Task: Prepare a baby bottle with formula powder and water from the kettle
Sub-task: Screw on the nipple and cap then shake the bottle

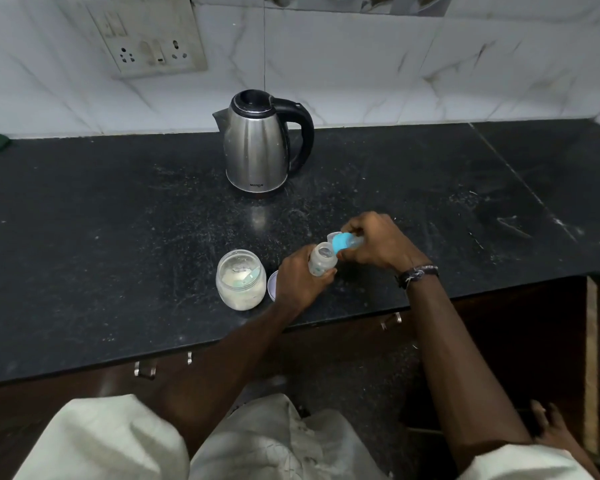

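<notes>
The left hand (298, 278) grips one clear baby bottle (322, 260) around its body, fingers and thumb curled about it. The bottle stands near the front edge of the black worktop (118, 237), tilted slightly, with its mouth open and facing up. The right hand (378, 242) is just beside and slightly above the bottle's mouth, its fingers pinching one blue screw cap (343, 242) with a clear part attached; the cap lies on its side, its lower edge close to the bottle's rim. Whether cap and rim touch cannot be told.

To the left of the left hand stands one open glass jar (240, 280) holding pale formula powder, with one light-coloured scoop (248, 277) resting inside it. One flat round lid (273, 285) lies on the worktop between the jar and the left hand, partly hidden by the hand.

One stainless-steel kettle (257, 147) with a black handle and a closed black lid stands well apart at the back of the worktop, spout pointing left. One socket plate (149, 39) is fixed to the tiled wall above. The right wrist carries a dark wristband (418, 274).
</notes>
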`<action>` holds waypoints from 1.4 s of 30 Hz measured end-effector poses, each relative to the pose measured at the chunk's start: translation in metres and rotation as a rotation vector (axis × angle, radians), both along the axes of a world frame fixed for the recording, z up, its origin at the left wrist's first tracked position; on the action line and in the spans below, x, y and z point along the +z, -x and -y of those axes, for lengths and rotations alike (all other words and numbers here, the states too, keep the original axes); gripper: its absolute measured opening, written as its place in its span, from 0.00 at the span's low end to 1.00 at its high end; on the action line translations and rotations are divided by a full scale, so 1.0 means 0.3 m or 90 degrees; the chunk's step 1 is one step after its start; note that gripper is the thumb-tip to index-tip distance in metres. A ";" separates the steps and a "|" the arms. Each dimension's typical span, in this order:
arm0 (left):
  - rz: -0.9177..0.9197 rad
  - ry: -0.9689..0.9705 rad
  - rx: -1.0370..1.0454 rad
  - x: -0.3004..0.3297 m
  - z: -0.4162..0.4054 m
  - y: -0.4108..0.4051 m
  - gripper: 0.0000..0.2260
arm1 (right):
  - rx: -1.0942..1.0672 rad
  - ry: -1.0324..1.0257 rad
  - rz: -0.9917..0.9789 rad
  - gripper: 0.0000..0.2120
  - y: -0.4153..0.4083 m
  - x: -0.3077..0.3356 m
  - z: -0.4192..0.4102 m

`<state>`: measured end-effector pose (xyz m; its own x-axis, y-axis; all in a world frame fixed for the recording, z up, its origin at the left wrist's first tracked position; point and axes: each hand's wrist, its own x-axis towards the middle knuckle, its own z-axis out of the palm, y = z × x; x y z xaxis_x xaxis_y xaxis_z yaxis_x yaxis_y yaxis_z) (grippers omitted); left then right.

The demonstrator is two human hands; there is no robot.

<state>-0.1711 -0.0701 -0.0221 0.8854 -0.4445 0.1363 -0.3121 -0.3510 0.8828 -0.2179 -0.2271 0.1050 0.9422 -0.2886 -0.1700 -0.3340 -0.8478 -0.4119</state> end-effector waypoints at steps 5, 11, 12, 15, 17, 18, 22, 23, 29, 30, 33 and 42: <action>0.004 0.001 -0.010 0.008 -0.004 -0.001 0.22 | 0.055 0.068 -0.041 0.20 -0.052 0.013 -0.083; 0.006 0.006 -0.009 0.002 -0.004 -0.003 0.22 | 0.107 0.153 -0.064 0.20 -0.078 0.005 -0.127; 0.008 0.006 -0.008 0.001 -0.004 -0.003 0.22 | 0.119 0.162 -0.063 0.19 -0.080 0.006 -0.129; 0.006 -0.005 -0.001 -0.005 0.000 -0.006 0.21 | 0.165 0.188 -0.062 0.16 -0.081 0.015 -0.144; 0.007 -0.011 0.001 -0.003 0.000 -0.006 0.22 | 0.169 0.186 -0.062 0.17 -0.083 0.020 -0.146; 0.008 -0.012 0.001 -0.004 0.000 -0.007 0.22 | 0.166 0.183 -0.063 0.17 -0.084 0.022 -0.146; 0.006 -0.007 -0.005 -0.002 -0.003 -0.005 0.22 | 0.137 0.197 -0.063 0.20 -0.085 0.029 -0.160; 0.007 -0.006 -0.007 -0.002 -0.002 -0.004 0.22 | 0.123 0.203 -0.058 0.21 -0.085 0.030 -0.164; -0.006 -0.002 -0.021 0.012 -0.005 -0.004 0.22 | 0.097 0.212 -0.053 0.20 -0.076 0.024 -0.176; -0.003 -0.008 -0.017 0.013 -0.005 -0.004 0.22 | 0.104 0.212 -0.058 0.20 -0.070 0.024 -0.177; 0.009 -0.020 -0.002 0.021 -0.007 0.002 0.22 | 0.137 0.215 -0.072 0.19 -0.058 0.025 -0.174; -0.006 -0.038 -0.002 0.021 -0.016 -0.005 0.23 | 0.267 0.177 -0.056 0.20 -0.055 0.029 -0.110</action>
